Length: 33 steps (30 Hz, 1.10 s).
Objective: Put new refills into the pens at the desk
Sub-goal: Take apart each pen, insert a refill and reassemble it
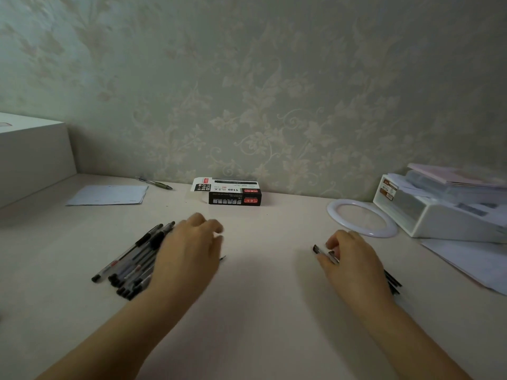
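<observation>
A pile of several clear pens with black caps (131,261) lies on the pale desk (260,311) at the left. My left hand (189,253) hovers over the pile's right side, fingers loosely curled and blurred; a thin dark tip (222,258) pokes out just right of the hand. My right hand (348,259) holds a pen part with a dark end (322,250) in its fingers. Several thin black refills (393,282) lie on the desk behind that hand, partly hidden by it.
A black and white refill box (233,193) lies open near the wall. A folded paper (109,195) and a green pen (156,183) sit at back left, beside a white box (33,154). A white ring (362,218), a white organiser (444,209) and loose sheets (466,261) fill the right.
</observation>
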{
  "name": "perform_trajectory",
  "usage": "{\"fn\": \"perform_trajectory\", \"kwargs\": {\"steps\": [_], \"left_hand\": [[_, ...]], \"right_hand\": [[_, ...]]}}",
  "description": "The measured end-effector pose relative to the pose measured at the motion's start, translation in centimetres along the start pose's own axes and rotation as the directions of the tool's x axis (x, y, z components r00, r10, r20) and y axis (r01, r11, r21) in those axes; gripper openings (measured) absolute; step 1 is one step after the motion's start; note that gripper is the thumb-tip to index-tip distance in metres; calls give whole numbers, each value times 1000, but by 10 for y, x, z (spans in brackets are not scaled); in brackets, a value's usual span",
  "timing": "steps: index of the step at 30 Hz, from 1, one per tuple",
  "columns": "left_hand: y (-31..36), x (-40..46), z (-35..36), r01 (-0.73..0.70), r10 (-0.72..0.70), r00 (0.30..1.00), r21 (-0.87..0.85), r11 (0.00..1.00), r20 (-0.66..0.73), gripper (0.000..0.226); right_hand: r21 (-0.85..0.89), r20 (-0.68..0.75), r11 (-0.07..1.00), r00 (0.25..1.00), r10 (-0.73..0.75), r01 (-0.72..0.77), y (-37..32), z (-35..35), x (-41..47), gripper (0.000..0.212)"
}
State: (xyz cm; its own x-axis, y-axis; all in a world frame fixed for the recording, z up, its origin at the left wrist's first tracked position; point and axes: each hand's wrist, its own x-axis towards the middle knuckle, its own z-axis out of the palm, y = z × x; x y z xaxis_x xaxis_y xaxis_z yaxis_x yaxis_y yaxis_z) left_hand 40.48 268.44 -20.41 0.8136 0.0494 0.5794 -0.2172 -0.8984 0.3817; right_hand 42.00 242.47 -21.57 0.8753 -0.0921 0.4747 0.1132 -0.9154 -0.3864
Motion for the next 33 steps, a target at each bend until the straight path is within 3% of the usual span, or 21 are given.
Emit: {"fn": "perform_trajectory", "kwargs": {"steps": [3, 6, 14, 18, 20, 22, 24, 26, 27, 29, 33], "left_hand": [[18, -15, 12, -107, 125, 986, -161, 981, 111, 14], [22, -23, 22, -127, 173, 966, -229, 965, 193, 13], [16, -22, 25, -125, 181, 956, -241, 963, 230, 15], [16, -22, 25, -121, 179, 957, -247, 962, 229, 14], [16, -22, 25, -116, 175, 960, -258, 959, 217, 14], [17, -20, 25, -113, 172, 965, -279, 954, 199, 14], [19, -19, 25, -119, 181, 967, -306, 945, 182, 18], [21, -19, 24, -121, 188, 965, -327, 937, 181, 28], [23, -19, 24, -119, 190, 964, -336, 934, 187, 34], [24, -20, 25, -122, 202, 957, -344, 931, 207, 42], [23, -21, 28, -173, 269, 931, -353, 919, 245, 24]], "right_hand": [[-117, 96, 992, 994, 58, -46, 3, -1, -2, 20], [-141, 125, 989, 990, 59, -41, 1, 1, -3, 20], [-201, 150, 978, 985, 88, -56, 4, 7, 1, 26], [-243, 161, 970, 986, 46, -6, -1, 9, 1, 19], [-77, 109, 997, 994, 31, -22, -7, 9, 2, 19], [225, 63, 968, 993, 98, -110, -15, 8, 3, 21], [524, 158, 810, 965, 210, -262, -25, 8, 4, 23], [715, 331, 579, 919, 215, -393, -35, 10, 0, 26], [758, 404, 486, 898, 176, -436, -39, 12, -3, 27], [774, 506, 401, 860, 72, -489, -44, 17, -10, 22], [786, 548, 412, 828, -119, -460, -49, 21, -17, 11]]}}
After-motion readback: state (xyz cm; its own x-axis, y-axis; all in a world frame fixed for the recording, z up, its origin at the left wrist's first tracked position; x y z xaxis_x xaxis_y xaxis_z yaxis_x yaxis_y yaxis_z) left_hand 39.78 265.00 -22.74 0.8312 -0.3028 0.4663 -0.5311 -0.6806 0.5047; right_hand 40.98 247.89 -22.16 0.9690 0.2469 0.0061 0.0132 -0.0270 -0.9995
